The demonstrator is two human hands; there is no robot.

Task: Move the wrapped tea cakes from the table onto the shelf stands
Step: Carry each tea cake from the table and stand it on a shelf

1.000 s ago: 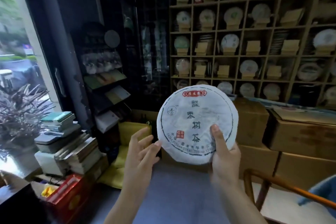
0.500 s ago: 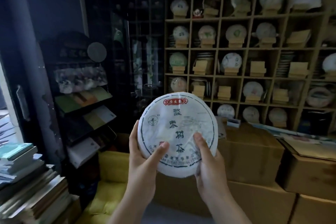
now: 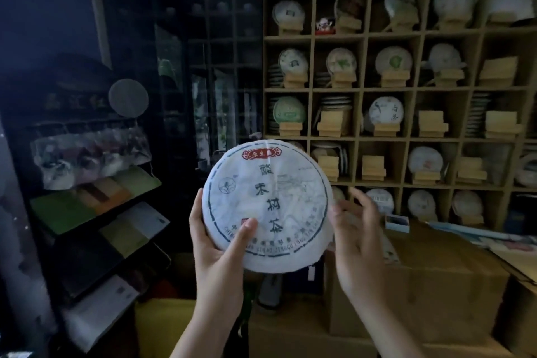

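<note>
A round tea cake (image 3: 270, 203) in white paper with dark characters and a red label stands upright in front of me. My left hand (image 3: 216, 244) grips its lower left edge, thumb across the face. My right hand (image 3: 356, 229) is beside its right edge, fingers spread and blurred; whether it touches the cake I cannot tell. Behind stands the wooden grid shelf (image 3: 360, 90), with wrapped cakes on small wooden stands (image 3: 334, 123). Some stands, like one (image 3: 373, 167) in the lower row, hold nothing.
Stacked cardboard boxes (image 3: 421, 285) stand below the shelf, right in front of me. A dark slanted rack (image 3: 96, 212) with packets and booklets is at the left. A yellow cushion (image 3: 162, 320) lies low between them.
My right hand has let go of the cake's lower edge and moved out to its right side. My left hand now holds the cake alone. The view has moved closer to the shelf.
</note>
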